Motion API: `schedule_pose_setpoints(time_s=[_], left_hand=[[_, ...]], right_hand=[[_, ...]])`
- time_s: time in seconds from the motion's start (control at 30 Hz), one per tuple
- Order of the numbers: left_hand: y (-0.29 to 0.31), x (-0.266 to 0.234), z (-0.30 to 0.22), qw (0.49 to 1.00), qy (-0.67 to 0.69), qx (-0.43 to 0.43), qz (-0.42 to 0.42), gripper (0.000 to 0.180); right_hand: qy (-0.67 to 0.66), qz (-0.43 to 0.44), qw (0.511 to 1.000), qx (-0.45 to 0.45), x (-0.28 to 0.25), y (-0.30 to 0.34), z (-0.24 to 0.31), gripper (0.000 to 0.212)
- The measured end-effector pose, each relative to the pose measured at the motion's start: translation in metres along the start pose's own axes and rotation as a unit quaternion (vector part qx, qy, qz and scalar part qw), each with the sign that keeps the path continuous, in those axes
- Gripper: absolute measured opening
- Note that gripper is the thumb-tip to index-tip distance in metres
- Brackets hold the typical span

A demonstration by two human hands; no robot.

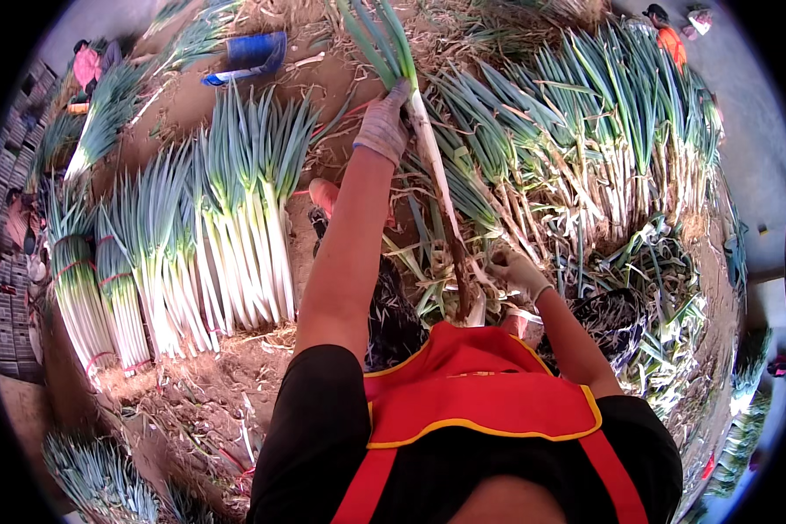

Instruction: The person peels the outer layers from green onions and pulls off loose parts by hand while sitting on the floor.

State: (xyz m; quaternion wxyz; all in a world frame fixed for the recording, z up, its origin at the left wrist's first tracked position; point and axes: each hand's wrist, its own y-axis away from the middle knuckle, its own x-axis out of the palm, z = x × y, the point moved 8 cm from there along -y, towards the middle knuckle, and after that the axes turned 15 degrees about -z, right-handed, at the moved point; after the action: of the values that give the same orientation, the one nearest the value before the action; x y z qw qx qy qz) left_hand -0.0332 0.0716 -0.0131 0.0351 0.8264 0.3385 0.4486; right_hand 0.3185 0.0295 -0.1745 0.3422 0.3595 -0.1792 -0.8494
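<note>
My left hand [384, 125], in a pale knitted glove, is closed around a long green onion [430, 157] just below its green leaves. The stalk slants down toward my lap, white above and brown with loose skin [457, 240] at the lower end. My right hand [517, 269], gloved too, is beside that lower end, a little to its right. Its fingers look curled in; whether anything is pinched in them I cannot make out. Stripped leaves and peelings lie under and around both hands.
Cleaned green onions [244, 218] stand in a row at left, some tied into bundles [79, 288]. Untrimmed onions [620, 148] with dirty stems are heaped at right, beside a pile of peelings [664, 332]. A blue container [251, 57] lies farther off. Other people [87, 65] are at the edges.
</note>
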Motion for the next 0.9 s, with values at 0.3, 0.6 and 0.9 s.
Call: schedule_pose_setpoints(time_s=[0.3, 0.6, 0.9], left_hand=[[-0.009, 0.01, 0.013, 0.998, -0.026, -0.03, 0.058, 0.017], [0.062, 0.019, 0.176, 0.899, -0.341, -0.169, 0.218, 0.024], [0.051, 0.063, 0.063, 0.977, 0.048, -0.069, 0.196, 0.044]], right_hand=[[-0.376, -0.117, 0.914, -0.093, 0.015, 0.072, 0.108, 0.035], [-0.244, -0.34, 0.86, -0.291, -0.064, 0.077, 0.193, 0.028], [-0.18, -0.31, 0.903, -0.238, -0.069, 0.05, 0.196, 0.019]])
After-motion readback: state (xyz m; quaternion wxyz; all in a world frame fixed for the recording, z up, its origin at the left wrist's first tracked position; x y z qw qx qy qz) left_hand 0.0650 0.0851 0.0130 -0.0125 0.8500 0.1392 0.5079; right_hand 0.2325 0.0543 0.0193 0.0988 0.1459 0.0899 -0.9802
